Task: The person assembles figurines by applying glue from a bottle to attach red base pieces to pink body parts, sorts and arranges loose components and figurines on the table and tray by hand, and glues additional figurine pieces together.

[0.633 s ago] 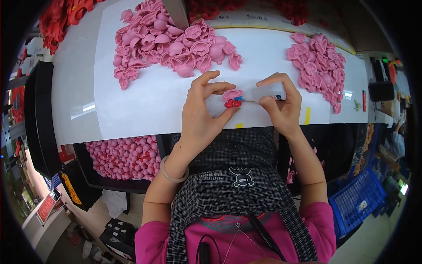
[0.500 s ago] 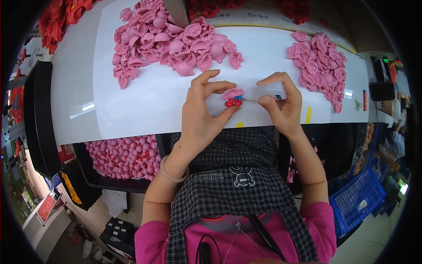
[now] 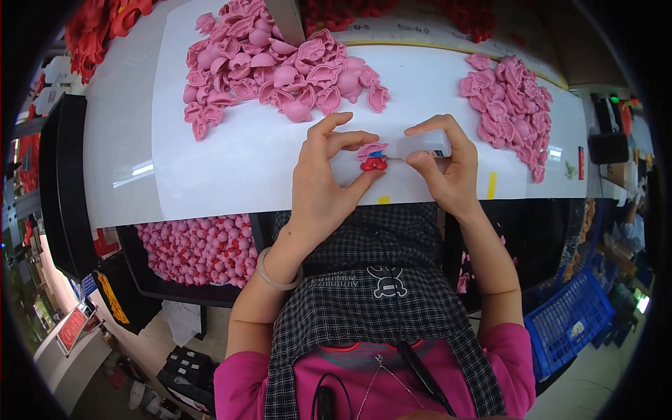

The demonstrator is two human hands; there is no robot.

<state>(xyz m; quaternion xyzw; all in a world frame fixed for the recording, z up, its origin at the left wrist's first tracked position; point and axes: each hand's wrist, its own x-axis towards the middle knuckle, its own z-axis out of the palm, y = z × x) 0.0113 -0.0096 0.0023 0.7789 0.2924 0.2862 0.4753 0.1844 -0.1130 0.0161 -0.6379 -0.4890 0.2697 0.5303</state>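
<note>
Between the thumb and fingers of my left hand (image 3: 323, 168) is a small toy piece (image 3: 374, 165), pink on top, blue in the middle and red with rounded lobes below. My right hand (image 3: 453, 168) is closed round a translucent squeeze bottle (image 3: 423, 144) lying sideways. Its thin nozzle points left at the toy piece, close to the blue part. Whether the tip touches it, I cannot tell. Both hands are above the white sheet (image 3: 252, 161) on the table, near its front edge.
A large heap of pink hollow shells (image 3: 280, 70) lies far left, a smaller heap of pink pieces (image 3: 514, 112) far right. Below the table edge, a black bin (image 3: 182, 294) holds pink and red pieces. A blue crate (image 3: 570, 315) stands at right. Yellow tape (image 3: 492, 185) marks the sheet.
The toy piece has turned in my left fingers, showing more of its blue middle and red lobes. The bottle has shifted slightly left; both hands keep their hold.
</note>
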